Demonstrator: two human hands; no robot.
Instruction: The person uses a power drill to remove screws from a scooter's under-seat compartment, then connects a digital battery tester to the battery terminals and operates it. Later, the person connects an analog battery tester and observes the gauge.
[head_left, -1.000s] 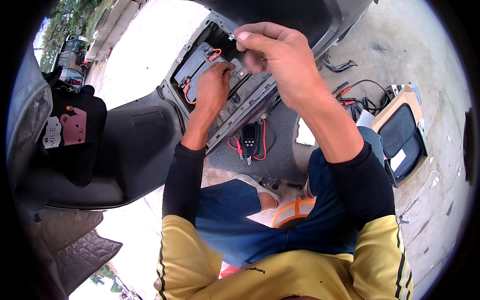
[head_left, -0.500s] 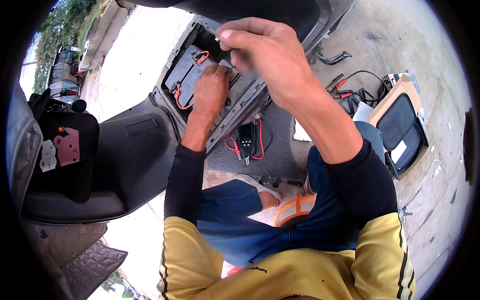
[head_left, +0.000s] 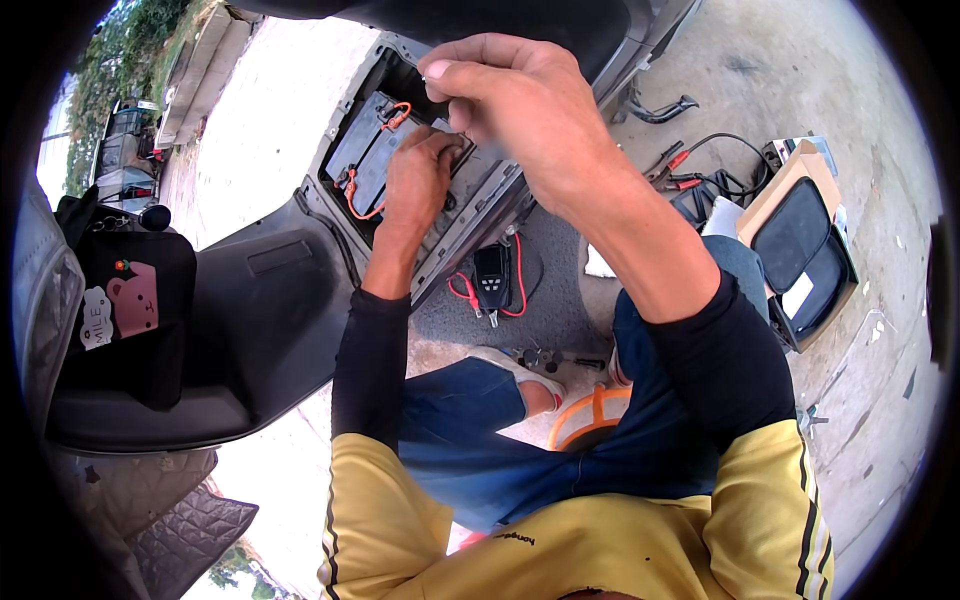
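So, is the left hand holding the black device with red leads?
No, the black device lies on the dark grey surface, apart from the left hand.

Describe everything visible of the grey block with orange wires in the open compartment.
The grey, box-shaped, plastic-looking block with orange wires sits slantwise in the frame, inside the dark open compartment with a grey rim. A dark seam-like line runs along its top. One orange wire loops at its far end, another at its near end. The left hand hides its right side; whether they touch is unclear.
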